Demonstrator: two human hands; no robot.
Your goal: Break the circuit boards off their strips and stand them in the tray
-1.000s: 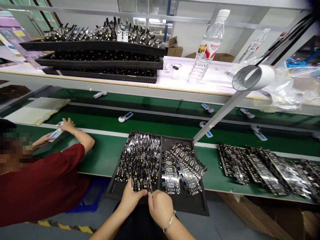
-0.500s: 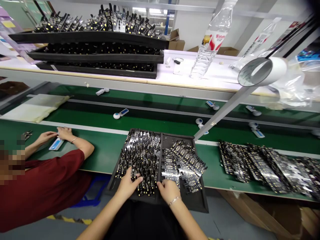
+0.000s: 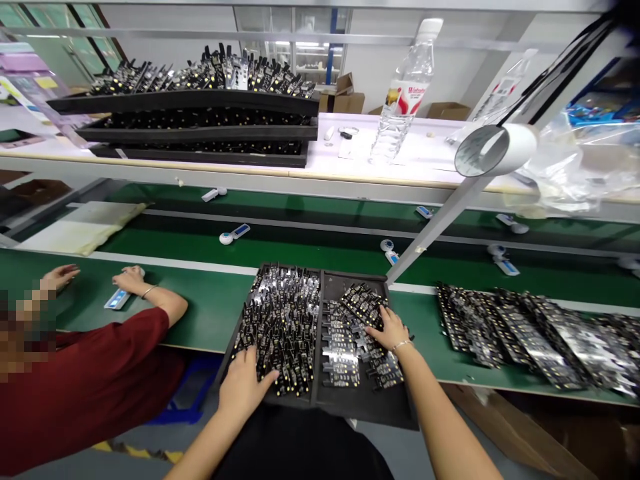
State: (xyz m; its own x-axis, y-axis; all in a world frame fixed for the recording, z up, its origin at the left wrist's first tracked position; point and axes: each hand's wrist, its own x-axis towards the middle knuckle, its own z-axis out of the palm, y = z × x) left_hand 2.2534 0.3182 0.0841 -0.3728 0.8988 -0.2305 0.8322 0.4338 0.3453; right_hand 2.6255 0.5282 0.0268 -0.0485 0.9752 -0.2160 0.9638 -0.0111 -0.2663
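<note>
A black tray [image 3: 317, 393] with two compartments sits at the table's near edge. Its left side is packed with small black circuit boards [image 3: 283, 327] standing close together. My left hand [image 3: 243, 385] rests at their near left edge, thumb spread from the fingers, fingertips partly hidden among the boards. Over the right side, my right hand [image 3: 391, 331] lies on the top circuit board panel [image 3: 361, 300], with thumb and fingers apart. Under and beside that panel lie more panels [image 3: 341, 363], overlapping at angles.
Stacked panels [image 3: 530, 333] lie on the right. White and blue devices [image 3: 235, 233] rest on the green conveyor [image 3: 300, 250]. A co-worker's hand [image 3: 131, 280] is at a device on the left. A slanted metal post [image 3: 435, 227] carries a tape roll [image 3: 495, 150]. Loaded trays [image 3: 200, 133] and a bottle [image 3: 403, 93] stand on the shelf.
My right hand has moved right and away from me, from the tray's divider onto the panels. My left hand has shifted slightly left and nearer. The co-worker's hands have separated.
</note>
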